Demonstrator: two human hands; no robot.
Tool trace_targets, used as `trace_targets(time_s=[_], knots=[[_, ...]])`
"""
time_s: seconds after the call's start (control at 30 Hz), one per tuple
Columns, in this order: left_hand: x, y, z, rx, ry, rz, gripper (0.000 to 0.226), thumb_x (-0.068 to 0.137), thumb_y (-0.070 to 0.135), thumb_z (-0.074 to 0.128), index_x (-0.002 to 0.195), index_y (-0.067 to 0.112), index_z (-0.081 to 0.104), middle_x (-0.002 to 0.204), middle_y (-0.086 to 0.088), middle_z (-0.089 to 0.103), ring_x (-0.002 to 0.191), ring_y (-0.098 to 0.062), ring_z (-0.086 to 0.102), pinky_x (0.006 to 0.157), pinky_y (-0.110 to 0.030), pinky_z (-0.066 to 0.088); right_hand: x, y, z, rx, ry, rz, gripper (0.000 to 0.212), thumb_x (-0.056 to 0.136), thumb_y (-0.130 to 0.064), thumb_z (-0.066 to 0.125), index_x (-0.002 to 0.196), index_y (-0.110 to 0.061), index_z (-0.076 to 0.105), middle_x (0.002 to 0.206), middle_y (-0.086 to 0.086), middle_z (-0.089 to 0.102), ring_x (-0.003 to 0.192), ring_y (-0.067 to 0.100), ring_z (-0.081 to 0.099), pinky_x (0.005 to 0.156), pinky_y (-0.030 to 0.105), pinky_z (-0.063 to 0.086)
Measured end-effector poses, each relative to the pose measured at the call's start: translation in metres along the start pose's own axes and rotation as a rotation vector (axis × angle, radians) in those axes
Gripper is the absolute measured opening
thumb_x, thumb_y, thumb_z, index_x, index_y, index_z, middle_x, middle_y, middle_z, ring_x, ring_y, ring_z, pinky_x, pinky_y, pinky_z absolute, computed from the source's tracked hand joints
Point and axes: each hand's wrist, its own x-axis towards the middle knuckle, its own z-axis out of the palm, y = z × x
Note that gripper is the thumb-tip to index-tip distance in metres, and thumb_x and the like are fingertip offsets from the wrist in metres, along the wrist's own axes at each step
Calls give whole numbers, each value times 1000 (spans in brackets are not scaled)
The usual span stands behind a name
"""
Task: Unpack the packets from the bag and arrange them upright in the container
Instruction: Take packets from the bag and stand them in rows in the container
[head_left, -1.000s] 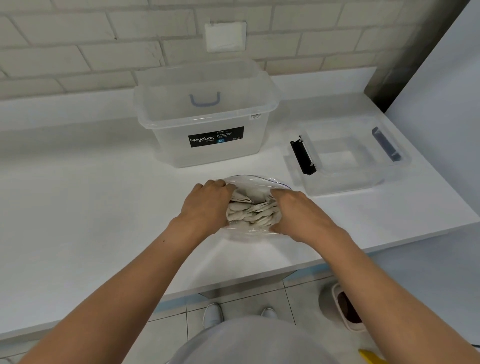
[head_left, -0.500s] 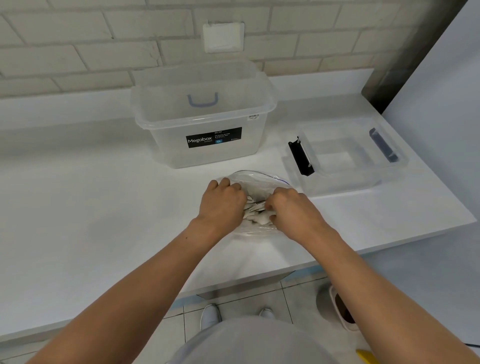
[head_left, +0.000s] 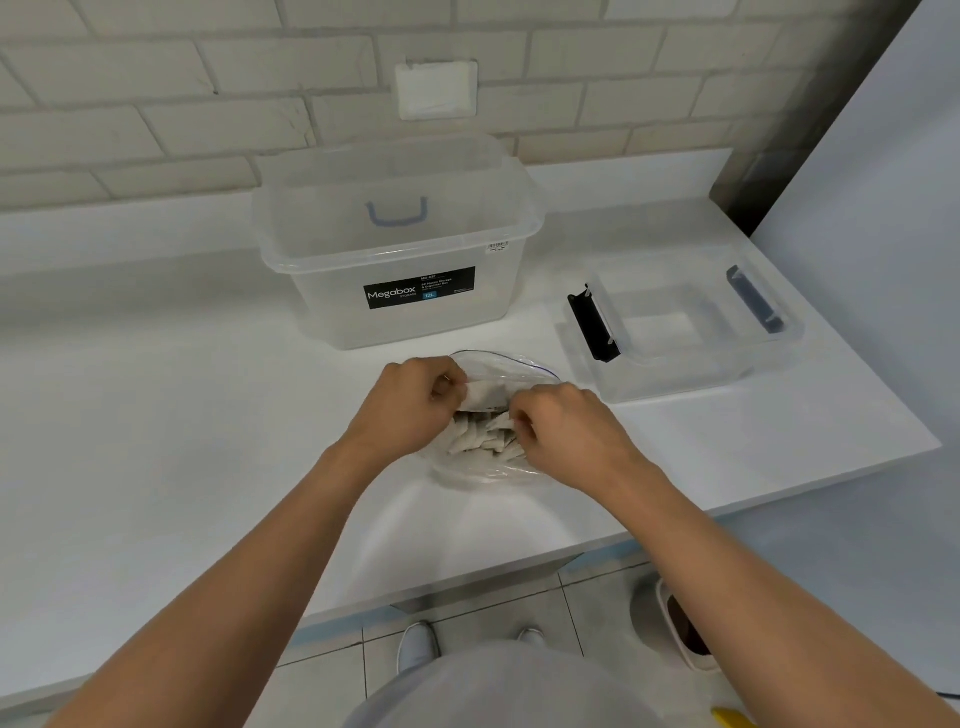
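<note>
Fingers (head_left: 442, 385) of the left hand (head_left: 410, 410) are curled shut, pinching the upper left rim of the bag (head_left: 506, 364). The right hand (head_left: 566, 436) has its fingers (head_left: 521, 419) curled too, clamped on the bag's right rim just above the contents. Whether either hand also catches a packet cannot be told.

Bag: clear, thin film with a blue line along its far lip. It lies on the white counter (head_left: 156, 441) at centre frame with its mouth open between the hands. Inside is a loose heap of small off-white packets (head_left: 480, 441), overlapping at mixed angles, none upright.

Container (head_left: 524, 228): a translucent tub with a black "Megabox" label (head_left: 418, 294) on its front wall and a grey-blue handle (head_left: 397, 215) showing through. It stands just above the bag in frame, mouth open to the top, apart from the bag. Its lid (head_left: 675, 374) lies flat to the right, close beside the bag, with a black latch (head_left: 592, 327) at its left end and a grey-blue latch (head_left: 756, 299) at its right.

Edges: the counter's front edge runs from lower left up to a corner at right of frame, near the lid. The brick wall (head_left: 156, 104) closes the top. A wide bare stretch of counter lies left of the hands, and a narrower strip separates container and lid. Below the edge, shoes (head_left: 415, 644) and a bin (head_left: 670, 623) stand on tiled floor.
</note>
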Motion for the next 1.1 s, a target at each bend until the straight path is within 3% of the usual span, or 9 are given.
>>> trace_targets(time_s=[0.07, 0.17, 0.3, 0.5, 0.63, 0.77, 0.93, 1.03, 1.1], knots=[[0, 1, -9, -133, 29, -44, 11, 94, 22, 65, 96, 30, 73, 81, 9, 75, 81, -8, 70, 67, -16, 50, 0, 0, -8, 149, 78, 58, 13, 92, -17, 56, 90, -19, 68, 79, -4, 69, 78, 24, 65, 70, 35, 53], [0, 5, -20, -418, 56, -97, 14, 95, 14, 65, 95, 24, 74, 79, 4, 75, 76, -17, 72, 73, -31, 61, 1, 0, -21, 533, 184, 172, 11, 90, -17, 68, 93, -25, 74, 80, -11, 73, 76, 8, 69, 75, 28, 57], [-4, 17, -26, -630, 45, -108, 18, 99, 7, 59, 95, 18, 73, 84, -6, 67, 79, -18, 70, 74, -37, 64, 4, 0, -37, 811, 257, 207, 12, 89, -14, 74, 91, -26, 75, 81, -13, 73, 79, 8, 69, 77, 35, 61], [1, 25, -37, -438, -87, 49, 16, 95, 17, 69, 101, 28, 79, 94, 1, 75, 82, -18, 75, 80, -39, 63, 7, -1, -45, 770, 139, 153, 9, 87, -18, 78, 90, -26, 77, 117, -17, 70, 104, -2, 66, 91, 25, 51], [5, 34, -44, -465, -76, 68, 24, 90, 19, 76, 110, 32, 73, 95, 4, 75, 85, -17, 75, 89, -39, 60, 6, -6, -41, 876, 152, 220, 14, 88, -14, 77, 85, -27, 75, 88, -10, 75, 84, 11, 72, 83, 37, 58], [5, 36, -44, -657, -20, -4, 13, 89, 9, 75, 100, 18, 76, 91, -5, 76, 84, -22, 75, 89, -42, 61, 2, -13, -35, 1029, 266, 285, 9, 88, -10, 76, 88, -19, 76, 90, -5, 76, 82, 18, 72, 88, 48, 59], [13, 38, -47, -374, 51, 132, 12, 90, 12, 74, 93, 23, 79, 85, 8, 76, 80, -9, 72, 80, -33, 62, -13, -18, -39, 934, 380, 343, 7, 87, -13, 77, 86, -20, 76, 97, -14, 75, 95, 4, 71, 92, 37, 58], [19, 49, -53, -97, 36, 288, 12, 91, 19, 73, 96, 29, 78, 85, 15, 75, 82, -1, 68, 81, -20, 53, -21, -10, -51, 868, 490, 370, 11, 87, -14, 76, 86, -25, 75, 89, -14, 74, 87, 7, 69, 83, 35, 60], [26, 62, -58, -90, 75, 316, 13, 91, 21, 73, 100, 30, 77, 86, 16, 75, 84, -1, 68, 81, -17, 52, -24, 2, -62, 854, 540, 351, 14, 88, -12, 75, 89, -26, 74, 86, -13, 73, 81, 10, 67, 78, 37, 60]])
